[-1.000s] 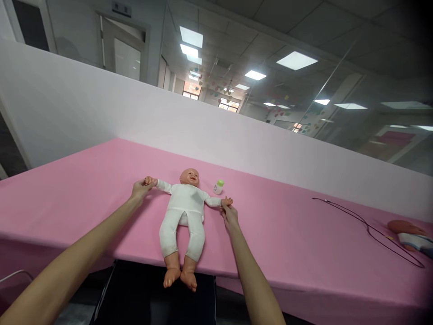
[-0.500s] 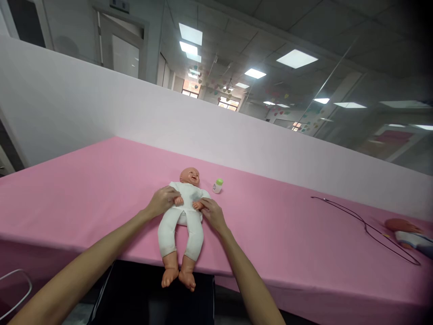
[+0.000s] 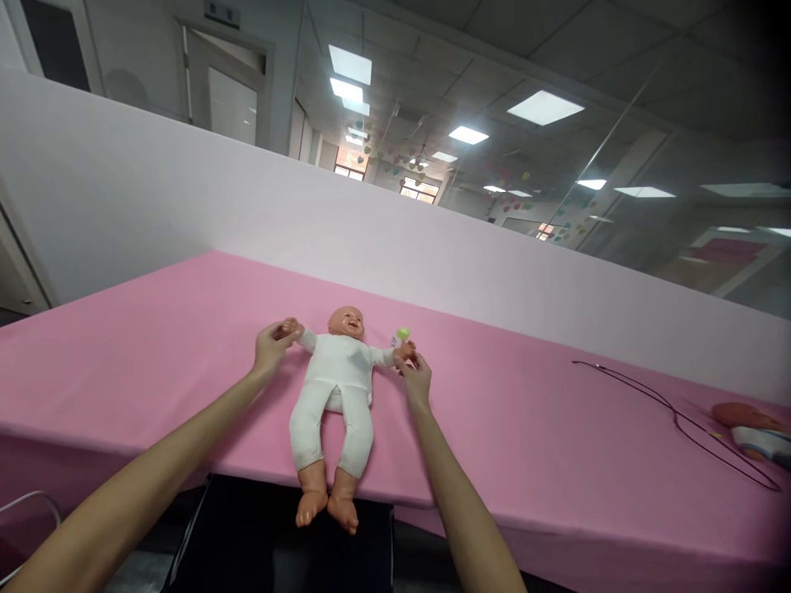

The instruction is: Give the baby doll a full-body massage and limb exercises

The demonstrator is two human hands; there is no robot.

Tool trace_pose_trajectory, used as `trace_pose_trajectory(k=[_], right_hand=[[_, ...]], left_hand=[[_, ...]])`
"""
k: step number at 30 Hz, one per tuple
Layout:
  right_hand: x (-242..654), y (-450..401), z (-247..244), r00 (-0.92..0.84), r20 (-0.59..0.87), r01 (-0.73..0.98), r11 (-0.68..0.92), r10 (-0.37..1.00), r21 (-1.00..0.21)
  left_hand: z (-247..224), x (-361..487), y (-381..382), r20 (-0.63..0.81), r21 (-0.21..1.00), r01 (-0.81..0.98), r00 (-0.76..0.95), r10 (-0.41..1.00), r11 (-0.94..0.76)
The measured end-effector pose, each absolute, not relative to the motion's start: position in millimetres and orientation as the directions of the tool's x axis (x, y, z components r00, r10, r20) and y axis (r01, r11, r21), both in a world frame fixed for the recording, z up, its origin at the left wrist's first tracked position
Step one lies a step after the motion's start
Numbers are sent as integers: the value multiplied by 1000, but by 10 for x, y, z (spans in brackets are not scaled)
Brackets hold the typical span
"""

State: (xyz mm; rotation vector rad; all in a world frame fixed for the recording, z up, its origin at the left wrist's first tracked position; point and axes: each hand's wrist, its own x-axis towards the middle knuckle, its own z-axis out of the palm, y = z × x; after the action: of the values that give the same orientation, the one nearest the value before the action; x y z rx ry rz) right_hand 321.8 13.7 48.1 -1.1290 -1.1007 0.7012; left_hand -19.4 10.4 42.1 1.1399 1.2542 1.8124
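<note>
A baby doll (image 3: 339,362) in a white outfit lies on its back on the pink-covered table (image 3: 494,412), its feet over the front edge. Its arms are spread out to both sides. My left hand (image 3: 272,344) is closed on the doll's hand at the left of the picture. At the right, my right hand (image 3: 416,379) grips the doll's other hand by the wrist. Just behind that doll hand stands a small bottle with a green lid (image 3: 403,333), partly covered by it.
A thin dark cord (image 3: 671,409) curves over the table's right part. Beside it, at the right edge, lies a second doll (image 3: 745,417). A white low wall (image 3: 432,255) runs behind the table. A white cable (image 3: 37,494) shows at lower left.
Both my hands have moved apart and outward, carrying the doll's hands from its belly out to its sides. The doll's right-side hand now partly covers the bottle.
</note>
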Motion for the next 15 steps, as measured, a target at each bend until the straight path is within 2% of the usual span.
trace_pose_trajectory(k=[2,4,7,9,10,12,14,15], right_hand=[[3062,59,512,126,457,224,424,880,-878],[2943,-22,476,-116,523,334,529,844,-780],[2856,-113,403,-355,500,466,613,790,-638],[2850,-129,409,-410,466,519,621,784,-588],[2861,-120,429,-413,459,519,617,787,-592],[2920,-67,479,-326,470,470,572,820,-672],[3033,19,495,-80,464,356,461,882,-813],[3108,68,477,80,424,273,389,902,-880]], left_hand=[[477,-46,12,493,866,199,-201,846,-458],[462,81,-71,606,702,424,68,793,-572],[375,198,-151,638,431,587,338,692,-685],[346,220,-168,640,385,609,364,676,-693],[350,212,-164,637,414,603,343,690,-682],[383,155,-131,625,579,530,200,755,-620],[414,41,-60,554,796,336,-68,830,-504],[415,-35,-13,470,879,200,-220,855,-432]])
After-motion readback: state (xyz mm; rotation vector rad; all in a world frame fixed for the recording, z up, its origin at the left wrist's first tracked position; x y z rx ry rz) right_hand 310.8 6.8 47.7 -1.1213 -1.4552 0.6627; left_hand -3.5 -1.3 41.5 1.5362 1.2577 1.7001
